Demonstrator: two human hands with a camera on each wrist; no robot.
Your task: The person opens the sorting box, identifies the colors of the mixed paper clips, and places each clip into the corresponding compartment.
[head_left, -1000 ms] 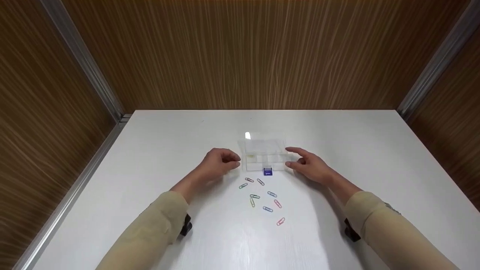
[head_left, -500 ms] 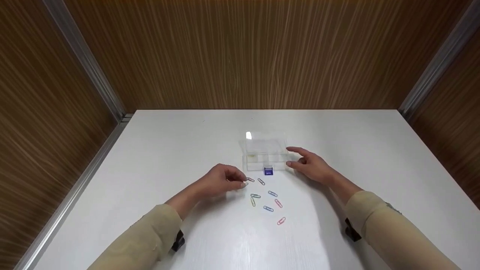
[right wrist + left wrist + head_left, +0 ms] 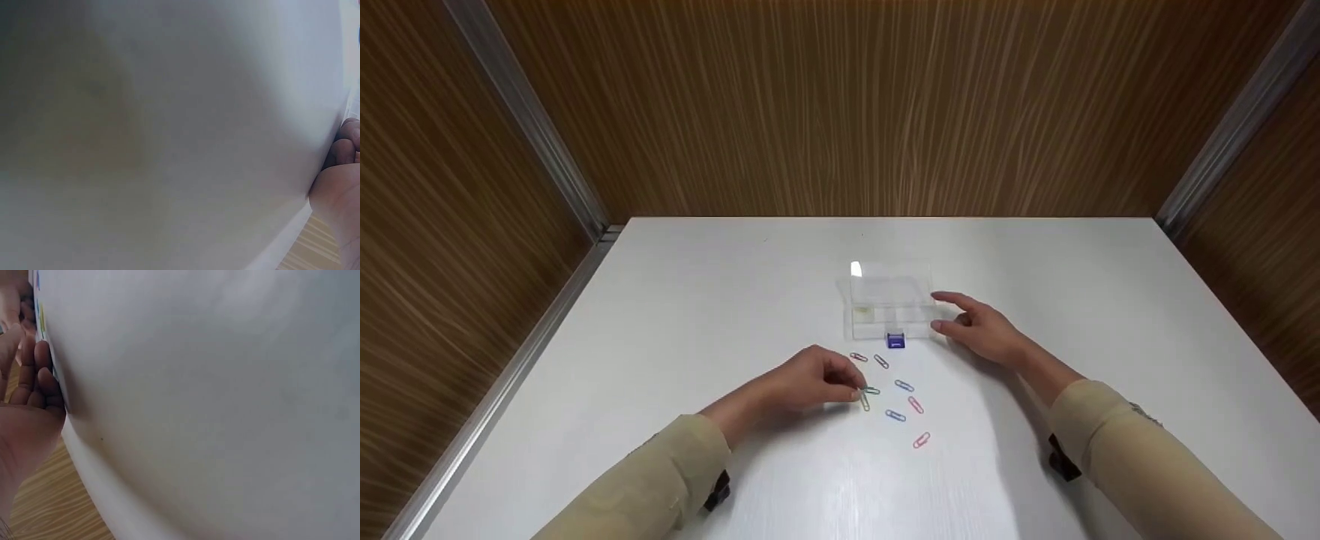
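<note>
My left hand (image 3: 817, 379) is low over the table, thumb and index fingertips together at the upper end of a yellow paper clip (image 3: 865, 403). A green paper clip (image 3: 872, 390) lies right beside them. The fingers seem to pinch a small clip, mostly hidden between the tips. In the left wrist view, the fingers (image 3: 42, 354) bend inward close to the tabletop. My right hand (image 3: 979, 330) rests against the right side of a clear plastic box (image 3: 911, 331), index finger and thumb spread apart. The box's lid (image 3: 891, 285) stands raised, and a purple latch (image 3: 895, 340) is at its front.
Several other clips lie in front of the box, among them a dark red one (image 3: 859, 358), a dark one (image 3: 881, 361), a blue one (image 3: 895, 415) and a pink one (image 3: 922, 440). Wood-grain panels (image 3: 870, 112) border the white table (image 3: 697, 277).
My left hand has moved from beside the box down to the clips, passing the leftmost green clip, which no longer shows. My right hand has stayed at the box.
</note>
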